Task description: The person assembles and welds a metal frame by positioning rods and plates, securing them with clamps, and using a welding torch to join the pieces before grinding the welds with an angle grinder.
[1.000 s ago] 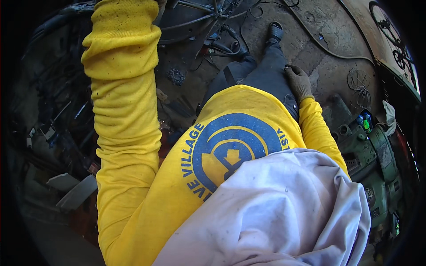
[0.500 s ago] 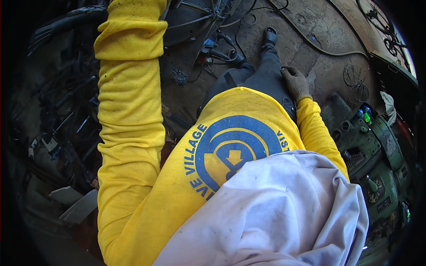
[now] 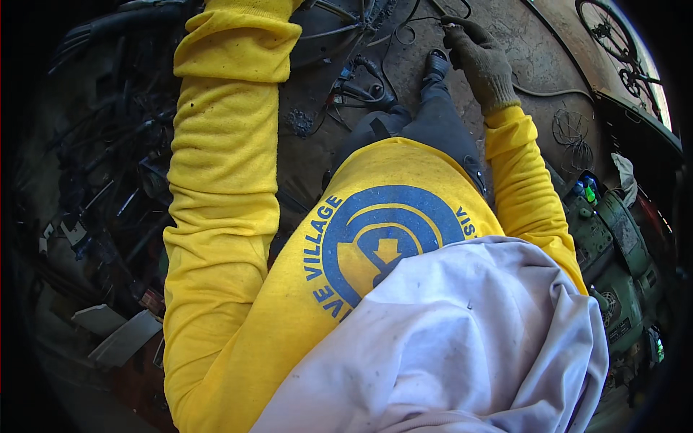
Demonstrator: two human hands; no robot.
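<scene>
My right hand [image 3: 485, 66], in a dark knitted glove, is raised over the floor beyond my knees. Its fingers are curled together at the tips, where a small pale spot shows; whatever they pinch is too small to make out. A thin black cable [image 3: 404, 30] loops on the floor beside those fingertips. My left arm [image 3: 224, 159], in a yellow sleeve, stretches up past the top edge, and its hand is out of the picture. Near that sleeve's far end is a spoked metal wheel-like frame [image 3: 339, 29].
A blue-and-black power tool [image 3: 346, 83] lies by my foot. To the right are a wire coil [image 3: 572, 137], a green machine [image 3: 613, 238] and a bicycle wheel [image 3: 605, 29]. Dark metal scrap [image 3: 94, 180] and pale boards [image 3: 126, 335] crowd the left. A hose [image 3: 552, 92] crosses the floor.
My right hand has risen from beside my thigh, forward and up, and its fingertips have come together. My left arm has shifted slightly right.
</scene>
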